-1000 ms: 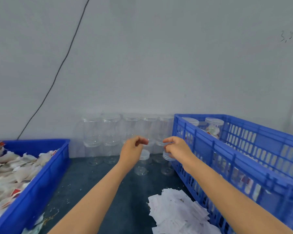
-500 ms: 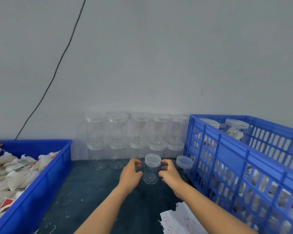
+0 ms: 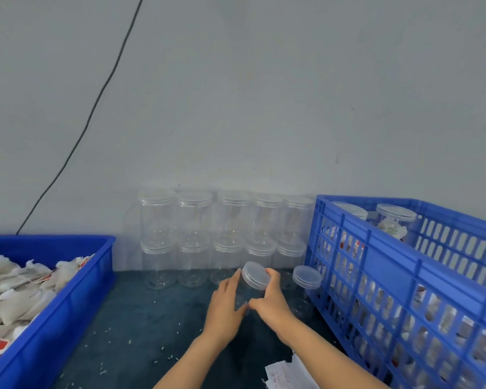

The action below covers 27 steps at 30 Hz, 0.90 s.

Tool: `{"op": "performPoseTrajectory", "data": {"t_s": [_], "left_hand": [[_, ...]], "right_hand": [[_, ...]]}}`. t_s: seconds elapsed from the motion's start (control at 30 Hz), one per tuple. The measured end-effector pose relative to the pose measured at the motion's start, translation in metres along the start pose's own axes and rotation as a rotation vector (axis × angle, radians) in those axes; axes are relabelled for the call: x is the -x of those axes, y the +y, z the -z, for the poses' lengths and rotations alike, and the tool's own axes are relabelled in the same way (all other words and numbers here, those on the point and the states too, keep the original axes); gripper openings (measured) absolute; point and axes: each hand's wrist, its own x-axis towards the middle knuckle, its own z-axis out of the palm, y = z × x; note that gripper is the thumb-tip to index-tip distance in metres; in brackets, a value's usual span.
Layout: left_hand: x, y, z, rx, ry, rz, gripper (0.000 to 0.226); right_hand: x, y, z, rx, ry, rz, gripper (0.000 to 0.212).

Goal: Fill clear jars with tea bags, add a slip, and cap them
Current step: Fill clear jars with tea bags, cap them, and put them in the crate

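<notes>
An empty clear jar with a frosted lid (image 3: pixel 255 275) sits tilted on the dark table between my hands. My left hand (image 3: pixel 227 306) holds its left side with fingers along the wall. My right hand (image 3: pixel 269 300) grips the lid's right edge with fingers curled over it. A second capped clear jar (image 3: pixel 306 277) stands just right of it, beside the crate. White tea bags (image 3: pixel 17 284) with red tags fill the blue bin (image 3: pixel 68 301) at left. Paper slips (image 3: pixel 286 374) lie at the bottom edge.
Two stacked rows of empty capped jars (image 3: pixel 225 237) line the wall. A blue slatted crate (image 3: pixel 404 276) at right holds filled, capped jars (image 3: pixel 394 220). A black cable (image 3: pixel 96 102) runs down the wall. Small white crumbs dot the table.
Both hands dropped from the stacked jars to the table and closed on one capped jar, which now leans toward me. The camera view shifted down and left.
</notes>
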Motion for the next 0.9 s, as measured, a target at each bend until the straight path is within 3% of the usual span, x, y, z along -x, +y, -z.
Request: {"op": "performPoseTrajectory", "data": {"t_s": [0.1, 0.23, 0.3, 0.43, 0.57, 0.9], "left_hand": [[0.017, 0.009, 0.017, -0.082, 0.133, -0.129, 0.074], [0.060, 0.011, 0.037, 0.104, 0.173, -0.256, 0.075], [0.086, 0.002, 0.040, 0.135, 0.184, -0.278, 0.080], [0.127, -0.020, 0.041, 0.080, 0.171, -0.275, 0.094], [0.142, -0.029, 0.043, 0.096, 0.234, -0.219, 0.095], [0.139, -0.042, 0.043, -0.066, 0.265, -0.213, 0.087]], "right_hand": [[0.018, -0.009, -0.007, -0.058, 0.032, 0.087, 0.068], [0.052, -0.016, -0.023, -0.281, 0.082, 0.093, 0.049], [0.071, -0.013, -0.037, -0.364, 0.116, 0.060, 0.036], [0.100, -0.001, -0.062, -0.427, 0.154, 0.008, 0.036], [0.114, 0.003, -0.076, -0.432, 0.143, 0.079, 0.028], [0.121, 0.020, -0.083, -0.434, 0.153, 0.176, 0.051]]}}
